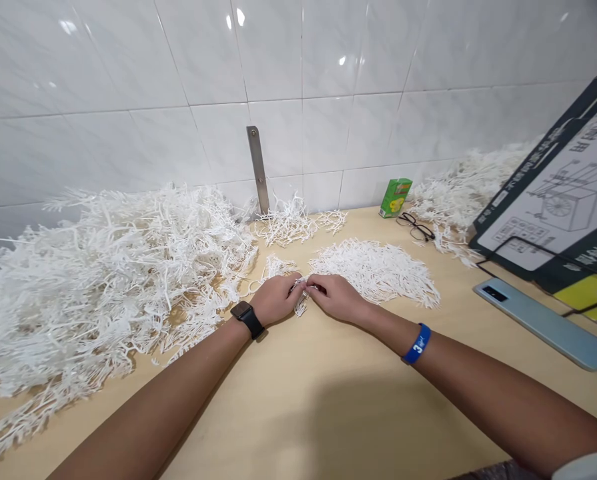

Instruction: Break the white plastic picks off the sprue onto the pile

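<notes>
Above the table's middle, my left hand (278, 298) is closed on a white branched plastic piece (301, 307), part of which hangs below the fingers. My right hand (338, 295) meets it from the other side, thumb and fingertips pinched on the same piece. Fingers cover most of what is held. Behind and right of my right hand lies a flat heap of small white plastic sprigs (378, 267). A large tangled pile of white branched pieces (108, 273) rises to the left of my left hand. A few loose white branches (278, 265) lie just beyond my hands.
A metal bracket (258, 170) stands against the tiled wall (278, 60), with white branches (288, 223) at its foot. To the right are a green box (395, 198), eyeglasses (417, 227), another white pile (473, 187), a leaning printed carton (553, 193) and a phone (543, 323).
</notes>
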A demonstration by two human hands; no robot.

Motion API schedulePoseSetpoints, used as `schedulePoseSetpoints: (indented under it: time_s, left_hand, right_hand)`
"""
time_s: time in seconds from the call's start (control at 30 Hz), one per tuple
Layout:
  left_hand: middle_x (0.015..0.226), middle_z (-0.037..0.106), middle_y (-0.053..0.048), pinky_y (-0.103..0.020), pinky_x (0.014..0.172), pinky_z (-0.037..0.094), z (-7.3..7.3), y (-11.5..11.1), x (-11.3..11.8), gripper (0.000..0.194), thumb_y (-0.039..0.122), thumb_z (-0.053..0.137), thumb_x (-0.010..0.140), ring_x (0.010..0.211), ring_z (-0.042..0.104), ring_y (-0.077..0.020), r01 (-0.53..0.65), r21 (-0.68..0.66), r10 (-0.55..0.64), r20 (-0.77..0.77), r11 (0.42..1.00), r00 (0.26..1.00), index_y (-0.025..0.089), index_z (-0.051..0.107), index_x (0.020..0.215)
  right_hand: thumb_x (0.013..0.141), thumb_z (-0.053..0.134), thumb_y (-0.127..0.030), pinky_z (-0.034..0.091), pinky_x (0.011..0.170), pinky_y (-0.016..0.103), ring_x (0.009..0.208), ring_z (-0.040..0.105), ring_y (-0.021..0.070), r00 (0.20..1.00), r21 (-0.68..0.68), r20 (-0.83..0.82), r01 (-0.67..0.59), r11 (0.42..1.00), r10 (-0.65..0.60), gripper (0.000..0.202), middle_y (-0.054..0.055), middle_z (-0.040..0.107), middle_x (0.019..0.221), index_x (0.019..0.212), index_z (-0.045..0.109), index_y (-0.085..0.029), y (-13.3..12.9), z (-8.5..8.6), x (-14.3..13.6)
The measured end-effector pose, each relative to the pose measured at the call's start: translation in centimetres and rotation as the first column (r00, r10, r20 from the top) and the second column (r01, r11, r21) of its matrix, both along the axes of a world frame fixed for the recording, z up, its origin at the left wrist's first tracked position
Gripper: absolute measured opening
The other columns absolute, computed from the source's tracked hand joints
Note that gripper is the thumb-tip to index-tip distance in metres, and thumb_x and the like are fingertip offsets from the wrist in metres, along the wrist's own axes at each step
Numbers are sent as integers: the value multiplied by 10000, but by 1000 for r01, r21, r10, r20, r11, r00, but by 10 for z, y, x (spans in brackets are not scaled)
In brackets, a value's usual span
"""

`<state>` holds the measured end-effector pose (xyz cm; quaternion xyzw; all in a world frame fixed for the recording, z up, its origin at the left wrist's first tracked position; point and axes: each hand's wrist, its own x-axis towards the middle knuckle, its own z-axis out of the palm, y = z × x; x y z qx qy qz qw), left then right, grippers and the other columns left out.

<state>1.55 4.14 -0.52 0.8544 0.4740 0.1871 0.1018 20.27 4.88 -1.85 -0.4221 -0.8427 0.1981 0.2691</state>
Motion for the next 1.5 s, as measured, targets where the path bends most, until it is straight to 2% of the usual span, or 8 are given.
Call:
schedulePoseSetpoints:
  time_s: [1.5]
  left_hand:
    - [700,597,-24,-285,607,313,-1,1,0,328,387,299,966,674,546,-186,-6,-25,6,11,1000,1000,207,505,786]
  right_hand:
    - [920,467,-282,286,593,232,639,496,122,1000,-7,14,6,1000,-6,189,2,601,694,833,607,-191,2,-1,0]
